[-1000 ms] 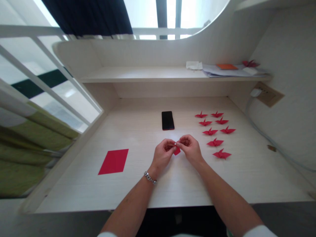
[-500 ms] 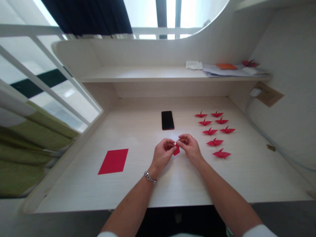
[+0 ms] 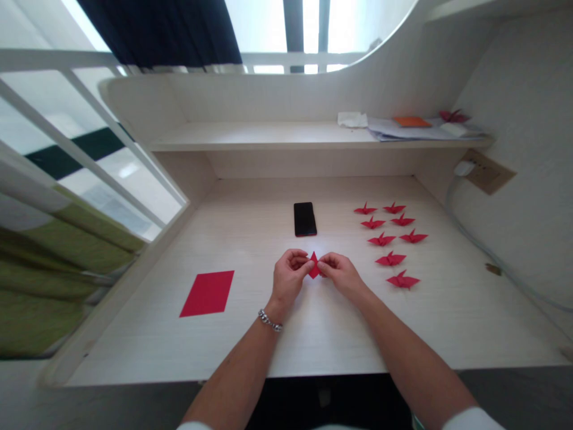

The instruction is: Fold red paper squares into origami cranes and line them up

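A small folded piece of red paper (image 3: pixel 314 264) sits at the middle of the pale desk (image 3: pixel 277 334), pinched from both sides. My left hand (image 3: pixel 289 278), with a metal bracelet on the wrist, grips its left side with curled fingers. My right hand (image 3: pixel 340 275) grips its right side the same way. The paper's point sticks up between my fingertips.
Several finished red paper cranes (image 3: pixel 390 239) lie in two rows to the right. A flat red sheet (image 3: pixel 208 292) lies at the left. A black phone (image 3: pixel 305 218) rests beyond my hands. The shelf (image 3: pixel 268 136) above holds papers (image 3: pixel 403 126); a cable (image 3: pixel 492 257) runs along the right wall.
Both hands have lowered a little toward the desk and turned the red paper, so its point now shows upward between the fingertips instead of hanging below them.
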A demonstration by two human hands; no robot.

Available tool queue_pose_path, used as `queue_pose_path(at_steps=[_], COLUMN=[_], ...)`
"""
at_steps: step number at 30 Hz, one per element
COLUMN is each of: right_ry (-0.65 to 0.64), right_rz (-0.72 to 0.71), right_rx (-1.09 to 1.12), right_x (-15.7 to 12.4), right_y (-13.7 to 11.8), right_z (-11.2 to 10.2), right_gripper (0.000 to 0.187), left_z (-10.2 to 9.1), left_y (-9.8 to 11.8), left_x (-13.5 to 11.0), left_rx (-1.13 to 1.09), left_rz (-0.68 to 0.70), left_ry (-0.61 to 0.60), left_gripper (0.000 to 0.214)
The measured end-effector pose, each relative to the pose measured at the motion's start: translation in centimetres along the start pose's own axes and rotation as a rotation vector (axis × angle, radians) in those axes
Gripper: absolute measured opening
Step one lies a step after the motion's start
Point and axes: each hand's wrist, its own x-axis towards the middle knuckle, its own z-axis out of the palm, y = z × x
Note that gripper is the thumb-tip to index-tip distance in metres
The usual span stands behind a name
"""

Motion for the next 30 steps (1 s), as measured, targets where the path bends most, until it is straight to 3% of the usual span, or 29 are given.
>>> queue_pose_path(at_steps=[7,15,22,26,30], right_ry=[-0.038,-0.038,0.085,0.038,0.122], right_rz=[-0.086,-0.016,-0.04,-0.026,-0.076], right_rx=[-0.29,-0.209,-0.101,-0.068,-0.122], right_x=[-0.47,-0.25,0.16,0.15,0.16], right_y=[-0.52,0.33,0.25,0.4,0.23], right_z=[-0.49,0.1,-0.09,0.03,-0.17], right_gripper=[0.015,0.016,0.021,0.022,0.022], left_z=[-0.04,-0.23,0.2,0.15,0.36], left_y=[-0.49,-0.73,-0.49,-0.27,-0.13], left_x=[0.19,0.18,0.17,0.1,-0.05], left_rx=[0.113,0.252,0.112,0.121,0.059], left_rz=[-0.064,0.02,-0.105,-0.096,-0.122], left_ry=[-0.058,0.013,-0.093,-0.06,-0.055], left_gripper=[0.026,0.021,0.029,0.028,0.033])
